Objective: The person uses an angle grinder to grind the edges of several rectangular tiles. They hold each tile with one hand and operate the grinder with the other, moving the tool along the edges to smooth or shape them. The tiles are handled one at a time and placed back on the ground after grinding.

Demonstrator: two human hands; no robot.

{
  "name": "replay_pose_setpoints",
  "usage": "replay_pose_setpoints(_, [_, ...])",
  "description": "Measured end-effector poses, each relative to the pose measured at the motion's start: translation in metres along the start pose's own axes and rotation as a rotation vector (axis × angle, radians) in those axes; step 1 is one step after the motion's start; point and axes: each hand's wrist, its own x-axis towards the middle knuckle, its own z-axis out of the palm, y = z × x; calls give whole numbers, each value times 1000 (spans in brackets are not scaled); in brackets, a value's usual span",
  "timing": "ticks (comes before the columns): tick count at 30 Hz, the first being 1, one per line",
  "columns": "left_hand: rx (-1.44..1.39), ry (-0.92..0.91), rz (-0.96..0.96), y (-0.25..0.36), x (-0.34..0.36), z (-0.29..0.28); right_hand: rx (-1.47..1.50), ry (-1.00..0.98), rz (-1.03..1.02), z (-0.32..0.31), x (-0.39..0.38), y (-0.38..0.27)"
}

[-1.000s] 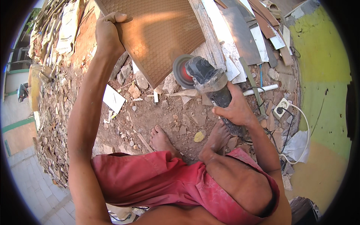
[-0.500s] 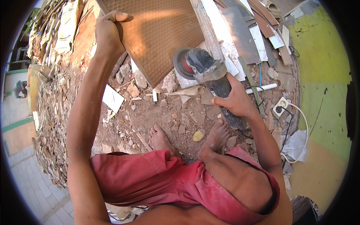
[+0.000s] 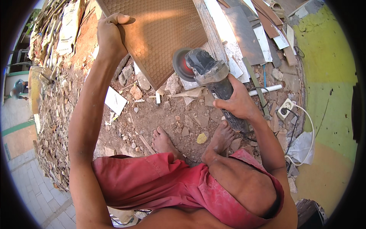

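A brown tile (image 3: 164,34) with a honeycomb-patterned face is tilted up in front of me. My left hand (image 3: 111,34) is closed around its left edge, thumb lying over the patterned face. Low at the right, my right hand (image 3: 238,100) wraps round the dark body of an angle grinder (image 3: 213,74). The grinder's round disc (image 3: 183,65), red at its centre, is close to the tile's lower right edge; whether they touch I cannot tell. A weathered wooden plank (image 3: 211,30) runs along the tile's right side.
Stones and broken pieces cover the dirt around my bare feet (image 3: 164,141). Board and tile offcuts (image 3: 244,34) lie at the far right. A white power strip (image 3: 286,108) with a black plug and white cable sits by the yellow-green wall (image 3: 328,68). Another person (image 3: 19,89) is at far left.
The grinder and my right hand have shifted slightly left, bringing the disc a little further across the tile's corner. The tile and my left hand stay nearly still.
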Motion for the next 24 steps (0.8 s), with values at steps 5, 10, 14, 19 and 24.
replay_pose_setpoints(5, [-2, -3, -3, 3, -4, 7, 3, 3, -5, 0, -4, 5])
replay_pose_setpoints(10, [5, -2, -3, 4, -5, 8, -42, 12, -1, 1, -2, 2])
replay_pose_setpoints(14, [13, -3, -3, 3, -3, 8, -57, 22, -16, 0, 1, 1])
replay_pose_setpoints(19, [20, 4, -3, 4, -4, 7, -14, 0, -4, 0, -5, 6])
replay_pose_setpoints(24, [18, 4, -4, 4, -4, 8, -17, 23, -11, 1, -1, 0])
